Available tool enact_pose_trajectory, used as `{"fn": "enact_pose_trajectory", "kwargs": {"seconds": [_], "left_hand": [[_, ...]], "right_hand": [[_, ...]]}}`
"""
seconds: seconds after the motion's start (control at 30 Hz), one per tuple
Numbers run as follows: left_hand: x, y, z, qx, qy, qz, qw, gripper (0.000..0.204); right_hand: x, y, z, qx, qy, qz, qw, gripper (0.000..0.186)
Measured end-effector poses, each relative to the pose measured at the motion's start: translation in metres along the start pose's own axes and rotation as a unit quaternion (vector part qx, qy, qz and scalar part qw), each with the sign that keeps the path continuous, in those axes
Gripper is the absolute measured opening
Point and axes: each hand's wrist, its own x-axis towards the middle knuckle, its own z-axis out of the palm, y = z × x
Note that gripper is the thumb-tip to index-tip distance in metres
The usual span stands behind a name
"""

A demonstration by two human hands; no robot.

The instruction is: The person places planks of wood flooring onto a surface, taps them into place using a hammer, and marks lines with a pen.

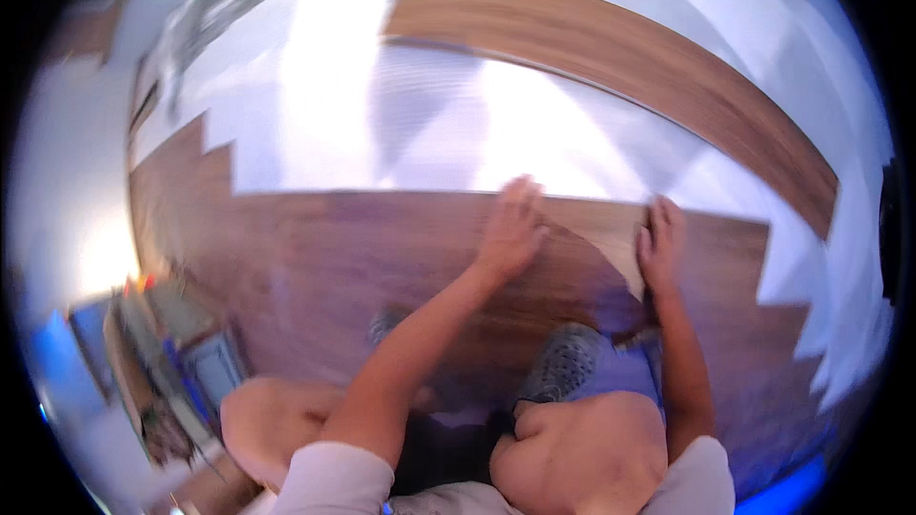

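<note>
Brown wood-look floor planks [382,248] lie in front of me, their far edge meeting a white underlay sheet [425,124]. My left hand [513,229] lies on the planks near the middle, fingers stretched out to that edge and holding nothing. Further right, my right hand [660,243] rests on the same row, its fingers extended over the edge. Between the two hands a patch of the planks shines paler in the light. Beyond, a loose brown plank [611,43] lies slantwise on the underlay, apart from both hands.
Stepped plank ends border the underlay at left and right. A cluttered holder of tools and boxes [157,353] stands at lower left by a white wall [67,191]. My shoe [563,362] is planted on the planks below my hands. Crumpled clear sheeting [229,5] lies at the far left.
</note>
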Motion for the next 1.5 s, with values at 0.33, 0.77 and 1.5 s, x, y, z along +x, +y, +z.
{"fn": "enact_pose_trajectory", "kwargs": {"seconds": [0.33, 0.77, 1.5], "left_hand": [[-0.088, -0.146, -0.224, 0.207, -0.478, -0.108, 0.847, 0.024], [-0.287, -0.361, -0.269, 0.109, -0.329, -0.408, 0.844, 0.049], [0.114, -0.418, -0.203, -0.177, 0.186, -0.023, 0.966, 0.043]], "right_hand": [[-0.015, 0.001, -0.025, -0.086, 0.026, -0.085, 0.992, 0.049], [-0.02, 0.003, -0.01, -0.17, -0.051, -0.091, 0.98, 0.054], [-0.003, -0.443, -0.044, 0.236, -0.418, 0.344, 0.807, 0.032]]}}
